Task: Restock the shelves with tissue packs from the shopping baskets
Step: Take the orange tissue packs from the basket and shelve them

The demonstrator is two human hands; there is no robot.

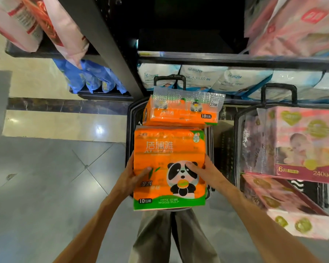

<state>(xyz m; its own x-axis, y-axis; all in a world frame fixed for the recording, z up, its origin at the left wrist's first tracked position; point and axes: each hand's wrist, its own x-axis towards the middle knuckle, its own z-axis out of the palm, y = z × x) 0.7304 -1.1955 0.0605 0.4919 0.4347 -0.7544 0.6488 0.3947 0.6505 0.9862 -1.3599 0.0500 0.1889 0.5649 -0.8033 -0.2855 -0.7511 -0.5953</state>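
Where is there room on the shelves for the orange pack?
The dark shelf bay beside the pink packs looks bare. The shelf below is crowded with white packs. Both hands, left and right, grip the orange pack.

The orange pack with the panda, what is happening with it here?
A person holds the orange panda pack with both hands, the left hand and right hand on its sides, above a black basket. A second orange pack is still in that basket. Pink packs fill another basket beside it.
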